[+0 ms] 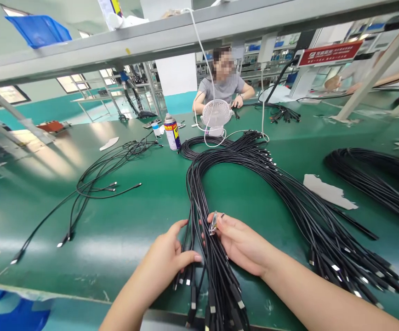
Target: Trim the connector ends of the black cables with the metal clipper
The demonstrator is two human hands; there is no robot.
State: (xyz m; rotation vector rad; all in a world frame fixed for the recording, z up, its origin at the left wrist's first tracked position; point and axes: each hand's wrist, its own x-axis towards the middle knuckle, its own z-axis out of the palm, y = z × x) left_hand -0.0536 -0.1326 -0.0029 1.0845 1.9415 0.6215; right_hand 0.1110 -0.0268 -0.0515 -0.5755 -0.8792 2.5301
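Note:
A thick bundle of black USB cables (196,197) runs down the middle of the bench toward me, its metal-tipped plugs at the near edge. My left hand (163,259) curls around the left side of the bundle, thumb over the strands and fingertips partly hidden behind them. From the right, my right hand (244,243) pinches a small silver nail clipper (213,224) between thumb and fingers, right against the cables. Some of that hand's fingers are hidden behind the bundle. The bundle's other ends fan out at the right in a spread of plugs (358,271).
Several loose cables (92,184) lie at the left. Behind the bundle stand a spray can (172,132) and a small white fan (216,115). Another cable bundle (368,179) and a torn paper piece (328,191) are at the right. Across the bench (144,211) sits a person (225,82).

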